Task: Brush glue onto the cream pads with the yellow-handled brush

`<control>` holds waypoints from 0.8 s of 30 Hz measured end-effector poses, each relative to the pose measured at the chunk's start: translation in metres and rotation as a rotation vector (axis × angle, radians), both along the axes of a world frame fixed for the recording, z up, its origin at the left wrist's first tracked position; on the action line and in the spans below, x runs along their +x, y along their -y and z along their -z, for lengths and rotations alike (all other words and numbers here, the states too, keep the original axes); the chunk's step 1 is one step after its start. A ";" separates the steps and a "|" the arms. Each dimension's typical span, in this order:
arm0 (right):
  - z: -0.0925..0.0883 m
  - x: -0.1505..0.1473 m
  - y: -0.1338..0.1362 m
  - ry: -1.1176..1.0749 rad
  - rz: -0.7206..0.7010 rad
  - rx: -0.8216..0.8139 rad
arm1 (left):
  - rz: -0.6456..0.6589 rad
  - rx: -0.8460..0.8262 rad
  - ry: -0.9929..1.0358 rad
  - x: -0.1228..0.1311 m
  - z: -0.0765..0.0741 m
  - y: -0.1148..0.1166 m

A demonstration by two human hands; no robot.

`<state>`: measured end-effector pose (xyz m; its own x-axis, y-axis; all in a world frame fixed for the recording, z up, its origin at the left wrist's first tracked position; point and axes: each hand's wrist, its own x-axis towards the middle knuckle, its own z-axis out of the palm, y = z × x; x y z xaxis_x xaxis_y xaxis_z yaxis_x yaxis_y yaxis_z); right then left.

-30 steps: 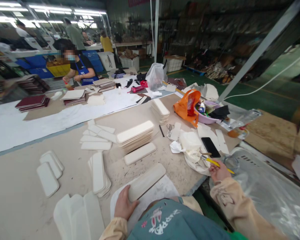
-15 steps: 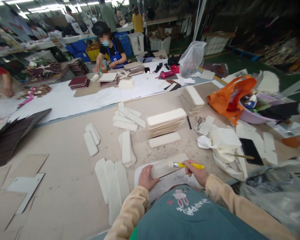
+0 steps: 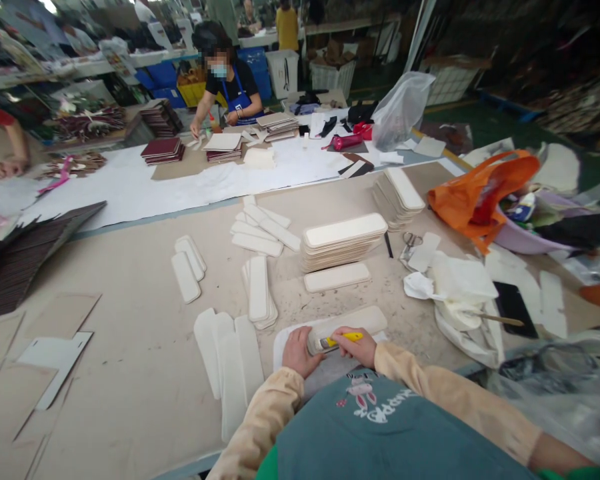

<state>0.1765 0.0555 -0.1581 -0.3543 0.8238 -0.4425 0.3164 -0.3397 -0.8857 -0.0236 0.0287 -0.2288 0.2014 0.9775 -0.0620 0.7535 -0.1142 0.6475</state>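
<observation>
My left hand (image 3: 300, 353) lies over the left end of a pale rounded strip (image 3: 369, 321), fingers stretched out and thumb apart. In my right hand (image 3: 360, 348) is a flat paintbrush with a yellow handle (image 3: 351, 337). Its bristles touch the strip near its left end, close to my left thumb. Under the strip is a whitish sheet (image 3: 325, 381), partly hidden by my apron and hands. Just beyond lies a single cream strip (image 3: 337, 277), in front of a tall stack of similar strips (image 3: 345, 243).
Loose cream strips (image 3: 233, 373) and a small pile (image 3: 259, 290) lie to the left. To the right are a white container (image 3: 463, 283) with a stick across it, scissors (image 3: 411, 241), a black phone (image 3: 515, 310) and an orange bag (image 3: 480, 193). A co-worker (image 3: 230, 87) works across the table.
My right hand has moved left with the paintbrush, bringing the bristles from the strip's middle to its left end. My left hand stays on the strip. The camera view has shifted slightly.
</observation>
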 end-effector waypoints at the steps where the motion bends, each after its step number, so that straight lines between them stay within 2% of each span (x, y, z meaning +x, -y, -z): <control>1: 0.000 0.000 0.000 0.005 -0.004 0.003 | 0.000 0.001 0.000 0.000 0.000 0.000; 8: 0.001 0.020 -0.003 0.104 0.052 0.033 | 0.014 -0.002 0.003 0.000 -0.002 -0.002; 24: 0.007 0.133 -0.001 0.267 0.410 0.063 | 0.028 -0.040 -0.044 0.001 -0.003 -0.004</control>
